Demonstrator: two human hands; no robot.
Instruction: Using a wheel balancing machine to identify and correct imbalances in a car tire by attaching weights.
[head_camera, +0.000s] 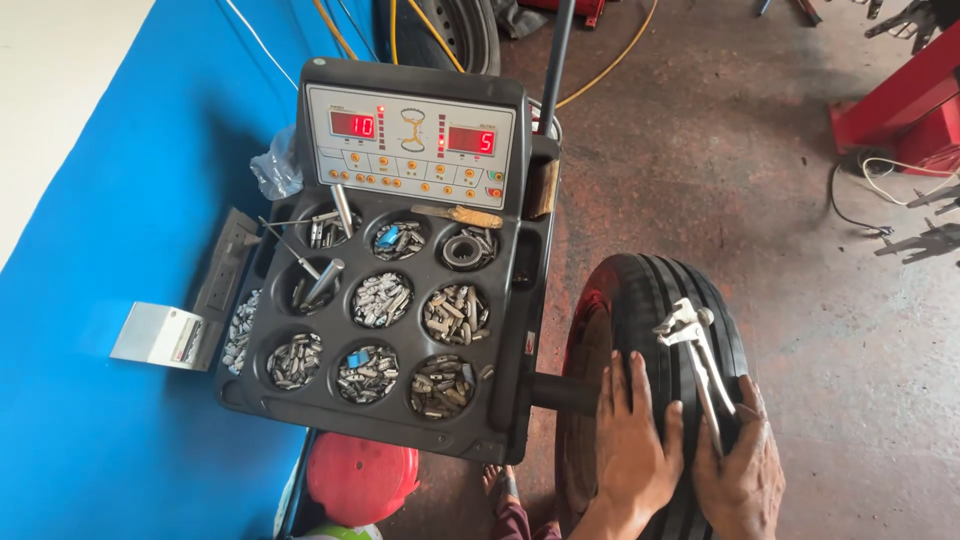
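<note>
I have my left hand (630, 440) laid flat, fingers spread, on the tread of the black ribbed rubber tyre (650, 300), while my right hand (742, 465), just beside it, closes around the silver metal wheel-weight pliers (700, 355), their long axis pointing up the tread away from me.

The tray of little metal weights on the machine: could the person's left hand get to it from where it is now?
Probably yes. The left hand lies flat and empty on the tyre, and the tray sits just to its left with its cups open on top; nothing stands between them.
</note>
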